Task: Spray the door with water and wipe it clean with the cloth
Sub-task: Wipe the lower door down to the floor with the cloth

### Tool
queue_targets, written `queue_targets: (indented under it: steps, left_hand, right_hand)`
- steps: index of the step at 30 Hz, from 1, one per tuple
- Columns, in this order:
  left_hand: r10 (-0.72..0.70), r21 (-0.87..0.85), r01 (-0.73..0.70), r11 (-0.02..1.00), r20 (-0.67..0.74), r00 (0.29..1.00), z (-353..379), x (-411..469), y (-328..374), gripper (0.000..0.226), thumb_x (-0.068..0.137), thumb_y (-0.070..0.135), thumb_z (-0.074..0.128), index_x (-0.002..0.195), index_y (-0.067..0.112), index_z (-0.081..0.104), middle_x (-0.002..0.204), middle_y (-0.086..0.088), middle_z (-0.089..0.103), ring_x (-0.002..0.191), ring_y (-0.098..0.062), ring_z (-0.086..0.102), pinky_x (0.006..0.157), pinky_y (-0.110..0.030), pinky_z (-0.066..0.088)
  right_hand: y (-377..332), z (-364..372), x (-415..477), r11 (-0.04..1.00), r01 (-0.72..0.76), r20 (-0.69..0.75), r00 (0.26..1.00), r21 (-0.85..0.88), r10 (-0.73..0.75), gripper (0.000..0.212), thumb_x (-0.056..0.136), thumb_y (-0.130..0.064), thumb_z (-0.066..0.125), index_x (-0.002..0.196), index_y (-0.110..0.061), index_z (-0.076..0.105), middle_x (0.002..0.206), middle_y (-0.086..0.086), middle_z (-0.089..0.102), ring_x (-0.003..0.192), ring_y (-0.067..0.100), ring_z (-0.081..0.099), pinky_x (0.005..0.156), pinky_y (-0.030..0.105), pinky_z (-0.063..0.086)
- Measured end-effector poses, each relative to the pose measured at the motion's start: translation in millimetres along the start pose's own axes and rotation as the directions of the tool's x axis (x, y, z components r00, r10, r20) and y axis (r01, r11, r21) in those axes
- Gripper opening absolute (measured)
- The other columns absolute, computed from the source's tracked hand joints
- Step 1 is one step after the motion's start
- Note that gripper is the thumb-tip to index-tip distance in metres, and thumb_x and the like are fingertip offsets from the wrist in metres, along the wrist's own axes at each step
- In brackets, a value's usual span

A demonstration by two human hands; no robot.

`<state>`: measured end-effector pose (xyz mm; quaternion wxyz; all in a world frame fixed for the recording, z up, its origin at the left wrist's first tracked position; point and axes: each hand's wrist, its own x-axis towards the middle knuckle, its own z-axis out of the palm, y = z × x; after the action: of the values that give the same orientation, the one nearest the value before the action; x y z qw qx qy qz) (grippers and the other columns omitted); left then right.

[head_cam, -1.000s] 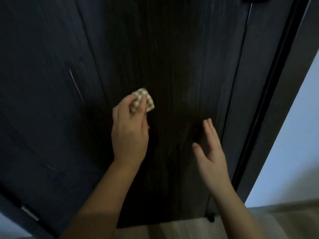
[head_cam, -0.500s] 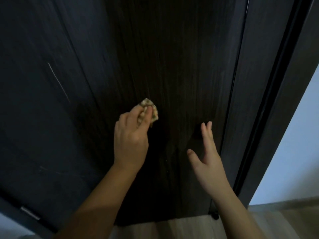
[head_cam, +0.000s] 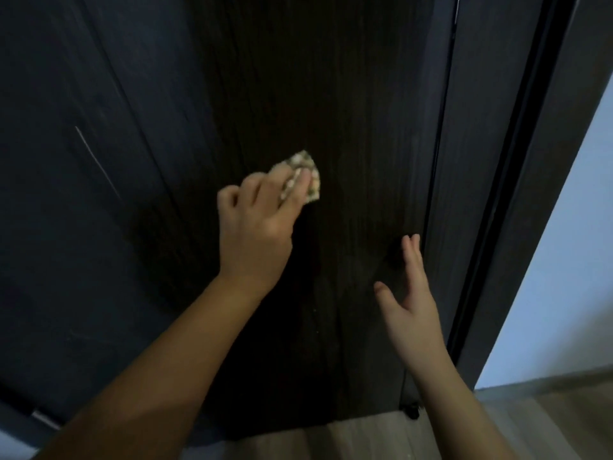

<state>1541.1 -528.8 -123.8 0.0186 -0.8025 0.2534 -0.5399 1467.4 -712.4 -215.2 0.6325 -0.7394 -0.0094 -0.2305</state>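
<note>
Left hand (head_cam: 255,227), clamped on cloth (head_cam: 303,175), has shifted rightward across the door (head_cam: 331,94); right hand (head_cam: 409,303) remains spread, empty.

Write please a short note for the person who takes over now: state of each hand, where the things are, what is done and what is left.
Left hand: closed on the cloth, pressing it against the middle panel of the door.
Right hand: open and empty, fingers straight, close to the door's right edge; contact cannot be told.
Spray bottle: not in view.
Done: wiping is under way on the lower middle panel. Whether the door was sprayed cannot be told; it is too dark.
Left: wipe the remaining panels and the strip above the floor. A pale streak shows on the left panel.
</note>
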Motion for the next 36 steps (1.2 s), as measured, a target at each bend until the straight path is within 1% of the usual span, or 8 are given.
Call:
queue_targets:
  steps: [5, 10, 14, 19, 25, 28, 31, 36]
  left_hand:
    - [0.325, 0.026, -0.33, 0.943, 0.117, 0.938, 24, -19, 38, 0.048, 0.085, 0.019, 0.048, 0.132, 0.018, 0.054, 0.129, -0.003, 0.039, 0.102, -0.027, 0.043, 0.077, -0.041, 0.029]
    - [0.06, 0.072, -0.057, 0.996, -0.032, 0.998, 21, 27, 40, 0.049, 0.088, 0.015, 0.043, 0.136, 0.022, 0.047, 0.132, 0.001, 0.037, 0.106, -0.026, 0.038, 0.08, -0.043, 0.025]
    - [0.347, 0.045, -0.356, 0.934, 0.133, 0.928, 34, -5, 62, 0.049, 0.085, 0.022, 0.043, 0.132, 0.024, 0.056, 0.13, 0.005, 0.054, 0.105, -0.025, 0.041, 0.08, -0.039, 0.026]
    - [0.158, -0.452, -0.085, 0.888, 0.126, 0.979, 13, -1, 65, 0.042, 0.09, 0.008, 0.044, 0.128, 0.011, 0.06, 0.125, -0.002, 0.06, 0.105, -0.02, 0.052, 0.089, -0.033, 0.043]
    - [0.004, -0.686, 0.09, 0.722, 0.134, 0.991, -11, 17, 67, 0.033, 0.082, 0.003, 0.061, 0.111, 0.017, 0.054, 0.118, 0.004, 0.045, 0.11, -0.01, 0.052, 0.094, -0.022, 0.045]
    - [0.154, -0.688, 0.024, 0.725, 0.196, 0.968, -15, 24, 63, 0.044, 0.089, 0.006, 0.051, 0.133, 0.012, 0.053, 0.141, 0.001, 0.047, 0.136, -0.013, 0.039, 0.113, -0.03, 0.031]
    - [0.186, -0.348, -0.106, 0.932, 0.205, 0.961, -21, 21, 39, 0.062, 0.08, 0.008, 0.054, 0.141, 0.016, 0.045, 0.153, -0.002, 0.035, 0.145, -0.022, 0.022, 0.116, -0.051, 0.017]
    - [-0.137, 0.048, 0.128, 0.991, 0.339, 0.931, -38, -18, 13, 0.087, 0.072, 0.019, 0.075, 0.148, 0.021, 0.034, 0.159, -0.016, 0.009, 0.146, -0.038, 0.004, 0.107, -0.07, 0.01]
  right_hand:
    - [2, -8, 2, 0.998, 0.003, -0.015, 1.0, 0.06, -0.003, 0.073, 0.093, -0.002, 0.052, 0.143, -0.041, 0.016, 0.156, -0.022, 0.015, 0.136, -0.017, 0.014, 0.112, 0.01, 0.016]
    - [6, -9, 2, 0.993, 0.005, -0.033, 0.999, 0.121, -0.001, 0.07, 0.093, 0.0, 0.051, 0.145, -0.038, 0.023, 0.152, -0.025, 0.023, 0.135, -0.016, 0.021, 0.115, 0.017, 0.02]
    - [4, -12, 1, 0.991, 0.03, -0.119, 0.993, 0.129, -0.015, 0.058, 0.091, 0.003, 0.053, 0.135, -0.034, 0.045, 0.147, -0.018, 0.039, 0.134, -0.008, 0.033, 0.115, 0.026, 0.029]
    - [-12, -20, 2, 0.958, 0.019, -0.254, 0.966, 0.287, 0.056, 0.033, 0.089, 0.002, 0.058, 0.111, -0.022, 0.065, 0.105, -0.004, 0.069, 0.095, 0.01, 0.067, 0.087, 0.036, 0.056]
    - [-52, -13, 12, 0.911, 0.221, -0.174, 0.97, 0.349, -0.168, 0.045, 0.086, 0.003, 0.063, 0.125, -0.018, 0.058, 0.115, 0.002, 0.065, 0.1, 0.018, 0.066, 0.081, 0.032, 0.057]
    - [-69, -14, 38, 0.896, 0.383, -0.339, 0.893, 0.226, -0.296, 0.038, 0.086, 0.006, 0.062, 0.119, -0.012, 0.063, 0.118, 0.01, 0.063, 0.11, 0.015, 0.062, 0.091, 0.027, 0.051]
    - [-85, -22, 65, 0.833, 0.541, -0.45, 0.719, -0.117, -0.53, 0.035, 0.081, 0.013, 0.058, 0.112, -0.002, 0.067, 0.112, 0.01, 0.058, 0.106, 0.014, 0.058, 0.087, 0.018, 0.045]
    - [-74, -16, 88, 0.537, 0.556, -0.115, 0.62, -0.635, -0.776, 0.041, 0.081, -0.004, 0.059, 0.121, -0.008, 0.064, 0.128, 0.013, 0.049, 0.115, 0.03, 0.049, 0.094, 0.023, 0.037]
